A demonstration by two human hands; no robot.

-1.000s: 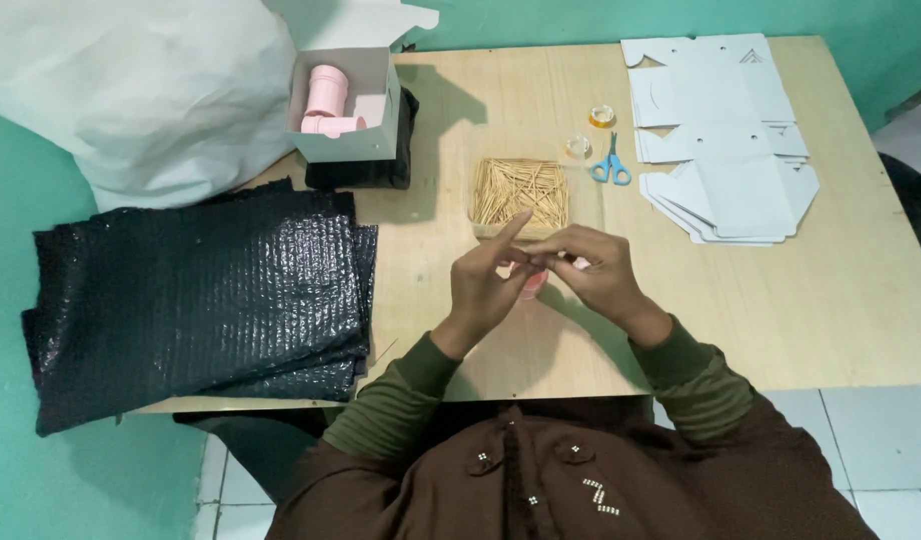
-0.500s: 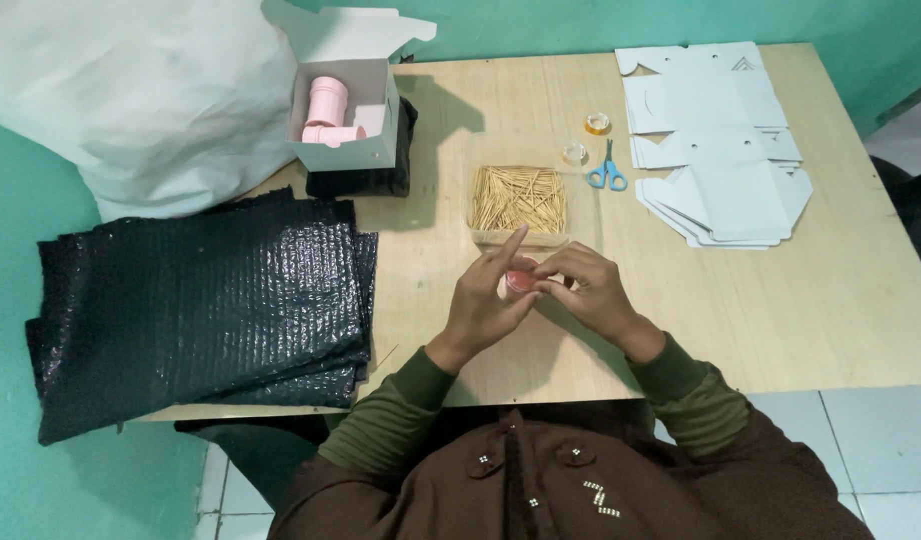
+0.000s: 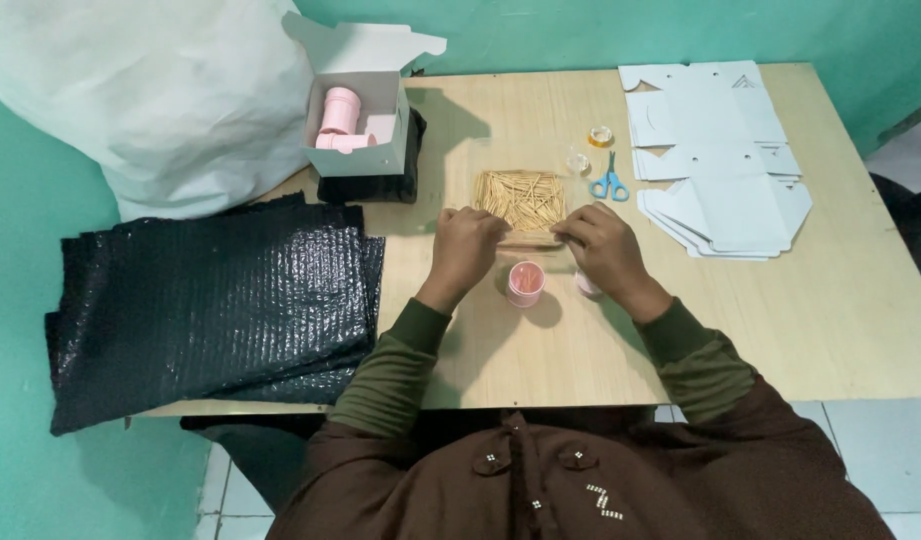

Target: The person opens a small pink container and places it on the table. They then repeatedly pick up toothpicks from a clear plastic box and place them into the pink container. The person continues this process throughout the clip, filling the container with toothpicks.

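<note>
A heap of wooden toothpicks (image 3: 520,195) lies in the middle of the wooden table (image 3: 830,310). My left hand (image 3: 467,248) and my right hand (image 3: 602,250) are at its near edge, fingers curled on a bunch of toothpicks that lies crosswise between them. A small open pink round container (image 3: 526,283) stands on the table just behind the hands, between my wrists. A pink lid (image 3: 587,286) lies beside it, partly hidden under my right hand.
An open white box (image 3: 375,160) with pink containers sits on a black box at the back left. Black bubble-wrap sheets (image 3: 210,300) cover the left side, with a big white bag (image 3: 170,90) behind. Flat white carton blanks (image 3: 720,170), blue scissors (image 3: 609,185) and tape rolls (image 3: 600,136) lie at the right.
My hands, which were together over the near table working on the pink container, have moved forward to the toothpick heap. The container now stands free on the table.
</note>
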